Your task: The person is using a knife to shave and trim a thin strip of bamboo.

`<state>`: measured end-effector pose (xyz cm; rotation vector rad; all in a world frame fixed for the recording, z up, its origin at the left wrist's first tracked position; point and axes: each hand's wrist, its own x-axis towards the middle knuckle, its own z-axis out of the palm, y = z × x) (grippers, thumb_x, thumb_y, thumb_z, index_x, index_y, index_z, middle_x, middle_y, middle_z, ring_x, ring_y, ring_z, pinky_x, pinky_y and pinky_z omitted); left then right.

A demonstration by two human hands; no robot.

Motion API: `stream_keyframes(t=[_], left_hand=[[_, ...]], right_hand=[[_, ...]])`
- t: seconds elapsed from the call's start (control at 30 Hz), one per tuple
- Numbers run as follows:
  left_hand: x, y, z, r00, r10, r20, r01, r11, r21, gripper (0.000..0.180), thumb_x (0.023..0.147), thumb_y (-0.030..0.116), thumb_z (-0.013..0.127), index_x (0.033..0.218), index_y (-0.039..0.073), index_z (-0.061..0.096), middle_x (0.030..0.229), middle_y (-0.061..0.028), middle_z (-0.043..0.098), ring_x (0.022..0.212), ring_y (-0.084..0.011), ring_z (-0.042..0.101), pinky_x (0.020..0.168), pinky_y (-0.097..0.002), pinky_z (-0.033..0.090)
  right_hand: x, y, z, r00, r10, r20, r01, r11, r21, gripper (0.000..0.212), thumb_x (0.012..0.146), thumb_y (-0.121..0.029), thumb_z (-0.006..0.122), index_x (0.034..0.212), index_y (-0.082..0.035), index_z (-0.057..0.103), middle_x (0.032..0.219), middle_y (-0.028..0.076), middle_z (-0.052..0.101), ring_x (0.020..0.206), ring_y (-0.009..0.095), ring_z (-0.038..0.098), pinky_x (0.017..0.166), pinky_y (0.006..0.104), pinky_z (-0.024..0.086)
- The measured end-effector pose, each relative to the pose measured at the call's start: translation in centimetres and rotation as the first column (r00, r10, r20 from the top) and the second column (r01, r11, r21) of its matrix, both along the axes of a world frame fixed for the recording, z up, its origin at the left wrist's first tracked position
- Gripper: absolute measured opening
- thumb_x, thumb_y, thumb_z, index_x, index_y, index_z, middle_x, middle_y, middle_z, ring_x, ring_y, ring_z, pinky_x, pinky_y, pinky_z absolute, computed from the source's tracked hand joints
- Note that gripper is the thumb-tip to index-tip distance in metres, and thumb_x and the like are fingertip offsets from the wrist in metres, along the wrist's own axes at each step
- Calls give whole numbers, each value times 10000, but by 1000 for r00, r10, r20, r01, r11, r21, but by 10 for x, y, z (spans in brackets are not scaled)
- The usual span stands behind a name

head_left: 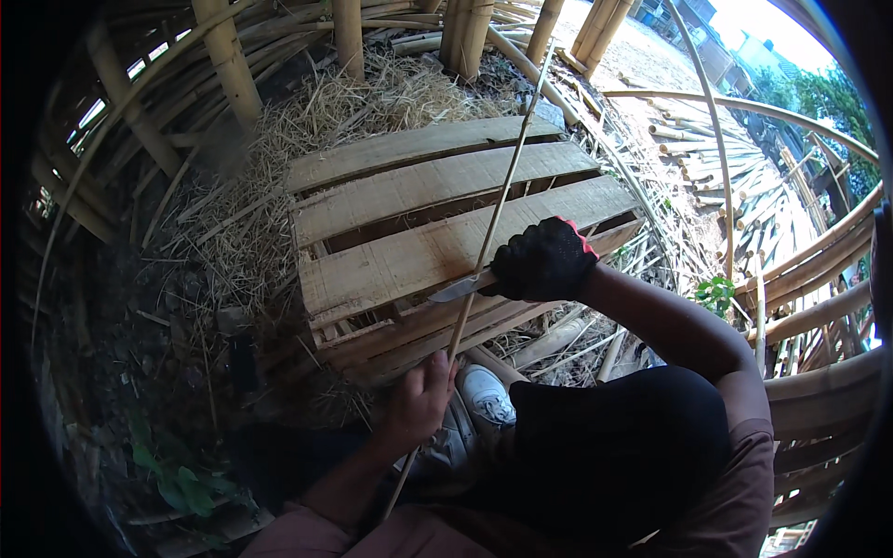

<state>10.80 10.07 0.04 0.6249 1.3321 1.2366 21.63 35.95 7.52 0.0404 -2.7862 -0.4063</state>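
Observation:
A long thin bamboo strip [500,195] runs slantwise from near my lap up across a wooden pallet crate [391,270]. Bare and closed, my left hand [419,395] grips the strip low down, just in front of the crate. My right hand [544,262], in a black glove with a red cuff, is wrapped round the handle of a knife [458,288]. The blade points left and crosses the strip above my left hand; whether its edge bites into the strip I cannot tell. Most of the knife's handle is hidden by the glove.
Behind and left of the crate lies a heap of dry straw shavings [372,102]. Upright bamboo posts [226,60] stand at the back. Cut bamboo poles [698,149] are piled at the far right, with bent bamboo [809,316] nearer. My white shoe [486,392] is close to the crate.

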Motion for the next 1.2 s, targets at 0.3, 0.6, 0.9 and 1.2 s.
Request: stream_keyframes(t=[0.3,0.6,0.9,1.2], left_hand=[[-9,5,22,950,-32,311,39,999,-18,446,1076,513,308,928,119,455,623,46,385,448,-45,359,385,-224,310],[-19,9,30,812,20,583,14,998,-54,375,1071,441,350,953,105,470,597,27,398,427,-63,373,386,-211,319],[-27,22,33,689,-66,721,140,989,-43,376,1067,445,333,993,107,480,609,21,384,438,-84,415,393,-199,315],[-25,24,38,773,-179,608,212,977,18,463,1072,521,297,946,120,493,623,35,382,442,-42,342,404,-206,302]], right_hand=[[-9,-11,17,993,-95,77,97,995,-20,402,847,-483,661,661,-134,592,546,60,567,494,250,618,446,388,472],[-7,-50,40,898,-352,265,404,897,-178,481,988,-486,505,740,-120,693,548,97,614,490,285,638,451,418,470],[-4,-60,6,946,-311,-90,313,950,10,198,973,-299,548,957,-151,679,458,38,495,365,234,533,342,415,349],[1,-63,0,949,-315,-8,310,936,-165,213,916,-297,616,767,-150,656,454,59,492,381,261,533,358,429,356]])
